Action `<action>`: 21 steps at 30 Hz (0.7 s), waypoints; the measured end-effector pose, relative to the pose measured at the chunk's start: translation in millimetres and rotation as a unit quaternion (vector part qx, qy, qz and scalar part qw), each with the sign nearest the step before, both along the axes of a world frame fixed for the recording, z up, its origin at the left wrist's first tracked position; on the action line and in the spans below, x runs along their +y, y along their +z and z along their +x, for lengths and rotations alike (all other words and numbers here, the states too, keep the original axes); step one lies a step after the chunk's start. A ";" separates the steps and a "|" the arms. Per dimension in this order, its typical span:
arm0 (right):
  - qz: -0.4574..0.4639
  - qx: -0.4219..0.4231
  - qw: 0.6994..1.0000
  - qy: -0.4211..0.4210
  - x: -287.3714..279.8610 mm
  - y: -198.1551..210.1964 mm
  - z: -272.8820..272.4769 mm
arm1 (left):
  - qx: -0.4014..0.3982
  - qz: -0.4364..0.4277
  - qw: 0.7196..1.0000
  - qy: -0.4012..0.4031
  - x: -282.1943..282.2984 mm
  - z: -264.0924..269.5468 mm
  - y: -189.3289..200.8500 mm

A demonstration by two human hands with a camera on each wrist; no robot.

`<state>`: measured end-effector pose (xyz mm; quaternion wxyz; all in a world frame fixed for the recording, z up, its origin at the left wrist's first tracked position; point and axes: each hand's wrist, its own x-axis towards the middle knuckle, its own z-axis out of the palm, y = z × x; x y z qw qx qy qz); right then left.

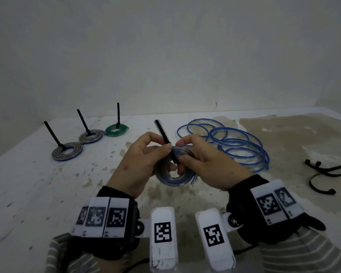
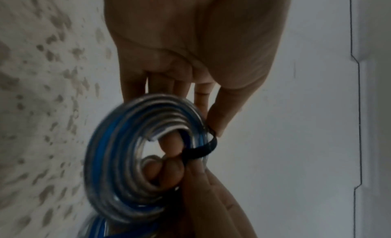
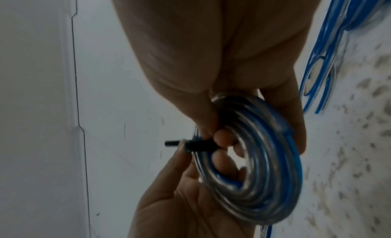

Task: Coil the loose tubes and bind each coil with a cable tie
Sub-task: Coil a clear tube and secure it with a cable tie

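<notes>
Coil (image 1: 170,174) of blue-clear tube sits lifted off the worktop (image 1: 37,184) between your hands so the cable tie (image 1: 165,141) can wrap it. Your left hand (image 1: 138,160) pinches coil and tie together — turns can't spring apart. Your right hand (image 1: 203,164) grips the coil's far side, fingers curled through, likely steadying for the pull.

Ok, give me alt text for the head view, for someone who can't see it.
Both hands, left hand and right hand, hold a coiled tube above the table and fit a black cable tie round it. Three tied coils lie far left, loose blue tube and spare ties right.
</notes>
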<state>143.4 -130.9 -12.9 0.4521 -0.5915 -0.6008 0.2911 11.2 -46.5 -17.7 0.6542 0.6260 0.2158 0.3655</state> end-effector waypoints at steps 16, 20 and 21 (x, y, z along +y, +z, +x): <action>0.092 -0.113 0.981 -0.127 4.1 7.0 6.9 | 0.031 0.010 0.999 -0.005 -12.5 11.8 -6.8; 0.108 -0.036 0.986 -0.123 8.5 11.8 3.9 | 0.026 0.011 0.999 -0.018 -13.2 16.2 -7.4; 0.108 0.000 0.988 -0.111 8.0 14.1 2.1 | 0.027 0.007 0.999 -0.017 -12.1 17.4 -7.8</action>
